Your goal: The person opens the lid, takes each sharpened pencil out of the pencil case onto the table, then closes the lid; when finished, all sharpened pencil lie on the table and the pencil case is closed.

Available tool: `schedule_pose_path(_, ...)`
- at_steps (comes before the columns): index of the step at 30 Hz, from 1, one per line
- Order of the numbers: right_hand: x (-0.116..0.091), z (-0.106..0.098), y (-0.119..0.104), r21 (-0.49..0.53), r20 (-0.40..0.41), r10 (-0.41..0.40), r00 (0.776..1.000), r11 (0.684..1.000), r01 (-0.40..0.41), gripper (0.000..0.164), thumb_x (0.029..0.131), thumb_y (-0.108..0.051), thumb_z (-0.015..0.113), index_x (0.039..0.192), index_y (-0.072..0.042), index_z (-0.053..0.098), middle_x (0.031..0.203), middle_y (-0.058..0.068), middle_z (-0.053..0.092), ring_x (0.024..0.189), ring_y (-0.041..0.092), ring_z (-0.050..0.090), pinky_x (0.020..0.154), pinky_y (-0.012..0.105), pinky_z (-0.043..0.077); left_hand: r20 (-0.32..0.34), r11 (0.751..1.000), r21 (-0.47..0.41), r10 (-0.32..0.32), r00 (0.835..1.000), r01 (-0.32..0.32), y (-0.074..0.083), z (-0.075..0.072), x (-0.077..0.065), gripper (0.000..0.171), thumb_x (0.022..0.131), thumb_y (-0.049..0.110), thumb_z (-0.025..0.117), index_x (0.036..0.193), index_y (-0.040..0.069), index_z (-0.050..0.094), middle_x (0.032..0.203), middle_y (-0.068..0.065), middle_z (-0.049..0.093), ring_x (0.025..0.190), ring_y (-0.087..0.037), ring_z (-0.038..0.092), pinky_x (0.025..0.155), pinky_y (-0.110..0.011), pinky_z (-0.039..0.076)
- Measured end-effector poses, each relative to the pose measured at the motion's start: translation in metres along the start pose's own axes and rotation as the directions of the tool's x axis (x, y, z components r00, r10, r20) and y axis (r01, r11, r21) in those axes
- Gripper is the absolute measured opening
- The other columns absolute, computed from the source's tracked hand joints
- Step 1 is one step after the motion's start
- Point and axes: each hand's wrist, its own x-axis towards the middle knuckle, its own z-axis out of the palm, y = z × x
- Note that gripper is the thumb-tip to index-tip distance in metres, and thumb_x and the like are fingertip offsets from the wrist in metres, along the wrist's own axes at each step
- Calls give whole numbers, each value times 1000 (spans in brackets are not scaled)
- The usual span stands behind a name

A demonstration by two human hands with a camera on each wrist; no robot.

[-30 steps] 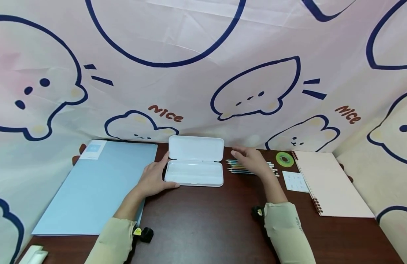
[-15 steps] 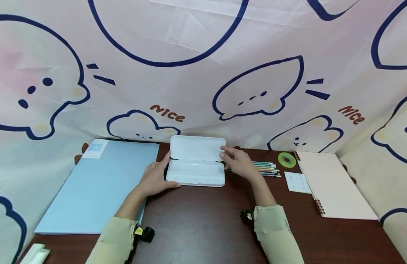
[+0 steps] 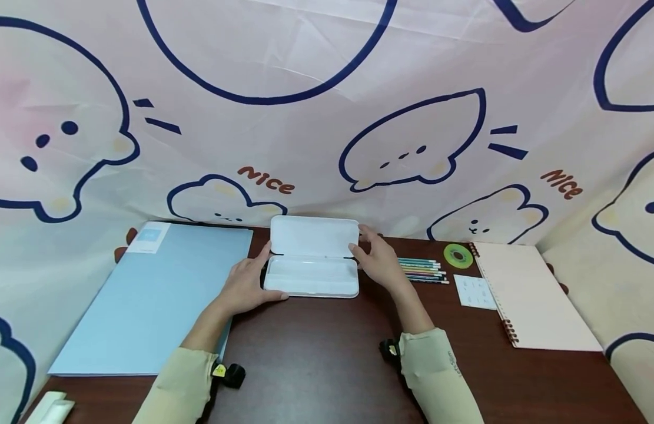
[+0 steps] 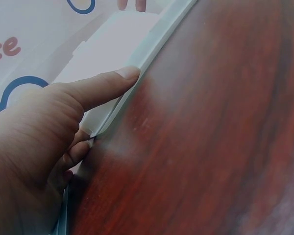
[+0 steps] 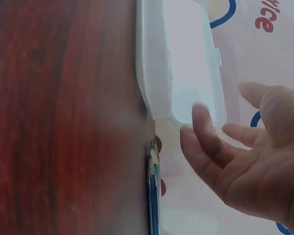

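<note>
A white pencil case (image 3: 311,285) stands unfolded at the back of the table, its lid (image 3: 313,237) raised against the backdrop. My left hand (image 3: 247,284) holds the left end, thumb along the front edge and fingers spread up the side. In the left wrist view, that thumb (image 4: 110,88) lies on the case's rim. My right hand (image 3: 382,265) is at the lid's right edge, with loosely bent fingers; the right wrist view has its fingertips (image 5: 202,113) by the lid's corner. Several pencils (image 3: 423,271) lie right of the case, partly hidden by this hand.
A large light-blue folder (image 3: 146,306) covers the left of the table. To the right are a green roll of tape (image 3: 458,256), a small white card (image 3: 475,292) and a spiral notebook (image 3: 538,297). White items (image 3: 52,407) lie at the front left corner.
My right hand has moved left from over the pencils to the lid's right edge, uncovering more of the pencils' right ends. My left hand has stayed on the pencil case.
</note>
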Motion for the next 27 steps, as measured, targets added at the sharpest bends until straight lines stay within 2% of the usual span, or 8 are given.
schedule_pose_path(4,0,3,0,86,1,36,999,996,-36,72,103,-40,57,162,-18,23,146,17,55,79,26,73,76,36,58,-4,1000,7,-4,1000,5,-1,-1,-1,125,74,57,84,165,14,8,152,-11,53,135,-40,43,115,-63,23)
schedule_pose_path(7,1,3,2,135,-9,52,999,990,-50,72,103,-44,55,162,-18,23,139,14,59,81,29,72,77,38,57,-5,1000,8,-4,1000,4,-2,0,0,127,74,56,84,165,13,7,152,-10,53,135,-40,44,116,-63,22)
schedule_pose_path(11,0,2,6,174,-9,38,999,984,-36,62,105,-51,46,155,-15,40,128,13,63,84,30,71,79,41,59,-8,1000,-2,-19,1000,19,-3,2,1,132,73,54,85,164,10,0,152,-10,53,136,-40,44,117,-62,20)
schedule_pose_path(15,-2,-3,9,223,-42,43,998,974,-32,65,105,-61,35,135,-11,62,119,14,67,83,27,70,81,39,58,-7,1000,-10,-19,1000,19,-3,2,3,136,73,55,86,164,11,-5,153,-11,52,137,-40,43,118,-62,19)
schedule_pose_path(18,-4,-7,9,174,-28,39,999,984,-34,61,103,-62,39,119,-14,72,121,9,69,86,24,71,81,37,57,-10,1000,-17,-16,1000,16,-1,1,4,134,72,55,86,165,15,-3,152,-13,52,138,-42,42,118,-63,19)
schedule_pose_path(20,-4,-10,8,114,12,31,999,993,-32,50,102,-57,48,115,-17,74,122,7,70,91,24,70,81,37,56,-10,1000,-20,-18,1000,18,-1,1,4,134,72,55,86,165,19,-3,152,-17,51,138,-43,41,118,-64,18)
schedule_pose_path(23,-6,-13,6,22,86,15,996,1000,-17,36,99,-48,61,117,-20,74,125,5,70,99,24,67,83,40,55,-9,999,-27,-22,1000,22,-1,1,5,133,72,53,88,165,22,-2,151,-20,50,138,-44,41,118,-64,18)
schedule_pose_path(27,-8,-15,4,-56,183,-34,983,997,45,35,98,-42,65,122,-19,71,129,5,68,112,26,62,96,47,53,-9,999,-37,-26,1000,25,-2,2,5,131,71,52,88,165,23,2,150,-22,50,137,-44,42,118,-64,19)
